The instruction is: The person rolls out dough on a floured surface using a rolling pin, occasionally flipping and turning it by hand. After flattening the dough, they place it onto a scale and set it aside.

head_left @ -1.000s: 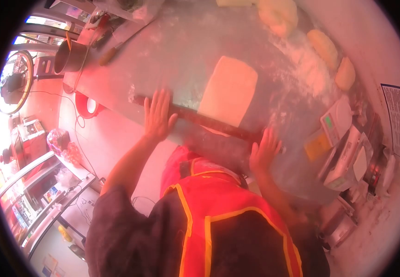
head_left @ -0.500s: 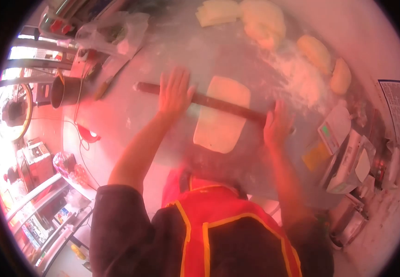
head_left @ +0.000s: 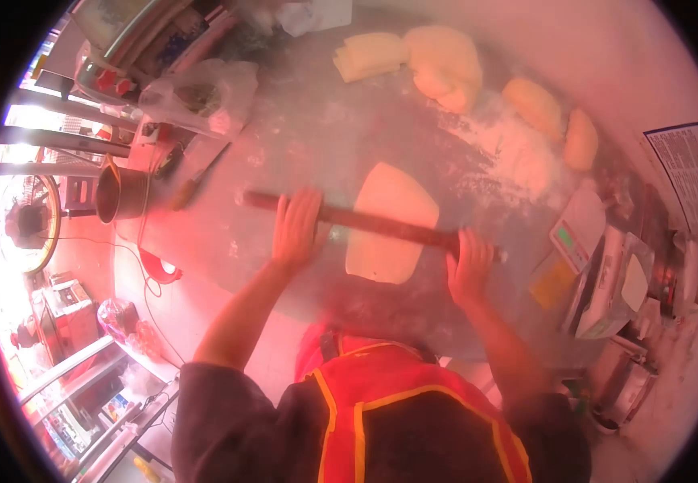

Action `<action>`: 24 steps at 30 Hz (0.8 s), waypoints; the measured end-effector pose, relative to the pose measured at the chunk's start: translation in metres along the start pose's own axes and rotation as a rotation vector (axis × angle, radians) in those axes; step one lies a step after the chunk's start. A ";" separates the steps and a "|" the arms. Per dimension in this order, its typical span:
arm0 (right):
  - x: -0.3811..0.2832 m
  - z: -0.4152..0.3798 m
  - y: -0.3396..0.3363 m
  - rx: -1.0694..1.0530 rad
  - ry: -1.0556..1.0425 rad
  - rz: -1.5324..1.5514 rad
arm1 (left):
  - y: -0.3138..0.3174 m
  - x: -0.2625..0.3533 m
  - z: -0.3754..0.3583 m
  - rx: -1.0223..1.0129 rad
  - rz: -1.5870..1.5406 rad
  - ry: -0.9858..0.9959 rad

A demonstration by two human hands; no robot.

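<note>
A dark wooden rolling pin (head_left: 381,224) lies slantwise across a flat, pale sheet of dough (head_left: 393,193). The dough shows both above and below the pin. My left hand (head_left: 297,229) is closed over the pin left of the dough, fingers on top. On the other side, near the pin's right end, my right hand (head_left: 469,267) has its fingers over it as well. Each hand hides part of the pin.
Loose flour (head_left: 518,157) lies right of the dough. Along the back are a folded dough stack (head_left: 371,56), a large dough lump (head_left: 445,64) and smaller pieces. A scale (head_left: 572,241) stands right; a knife (head_left: 192,185) and pot (head_left: 121,193) are left.
Both hands and the rolling pin have come nearer to my body over the dough. The fingers are more bent around the pin now. The whole view has also shifted slightly downward.
</note>
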State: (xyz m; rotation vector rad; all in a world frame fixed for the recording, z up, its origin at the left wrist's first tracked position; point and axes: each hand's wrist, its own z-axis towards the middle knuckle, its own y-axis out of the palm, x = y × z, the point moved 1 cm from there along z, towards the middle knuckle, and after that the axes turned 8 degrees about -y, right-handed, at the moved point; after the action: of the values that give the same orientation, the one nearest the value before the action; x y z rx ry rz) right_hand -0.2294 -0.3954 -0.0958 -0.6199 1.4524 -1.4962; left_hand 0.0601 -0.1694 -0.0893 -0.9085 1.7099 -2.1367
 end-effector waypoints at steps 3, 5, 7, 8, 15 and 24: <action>0.013 -0.024 0.003 -0.126 -0.049 0.091 | -0.009 -0.011 -0.008 0.057 -0.039 0.171; 0.025 0.015 -0.015 -0.303 -0.060 0.276 | -0.026 -0.008 -0.001 -0.157 -0.042 0.038; 0.017 0.040 -0.045 -0.271 -0.220 0.249 | -0.048 -0.006 -0.022 -0.278 -0.021 -0.064; 0.014 0.052 -0.058 -0.257 -0.297 0.237 | -0.053 -0.013 -0.041 -0.204 -0.050 -0.107; -0.016 0.151 0.023 -0.074 0.121 0.605 | -0.024 -0.095 -0.128 -0.099 -0.174 -0.706; -0.044 0.154 0.000 -0.446 -0.226 0.568 | -0.023 -0.053 -0.053 0.140 0.085 -0.325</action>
State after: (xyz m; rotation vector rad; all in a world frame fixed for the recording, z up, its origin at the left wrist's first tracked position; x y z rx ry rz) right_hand -0.0783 -0.4326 -0.0580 -0.5512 1.6169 -0.6473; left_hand 0.0730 -0.0920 -0.0900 -1.0547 1.3972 -1.9036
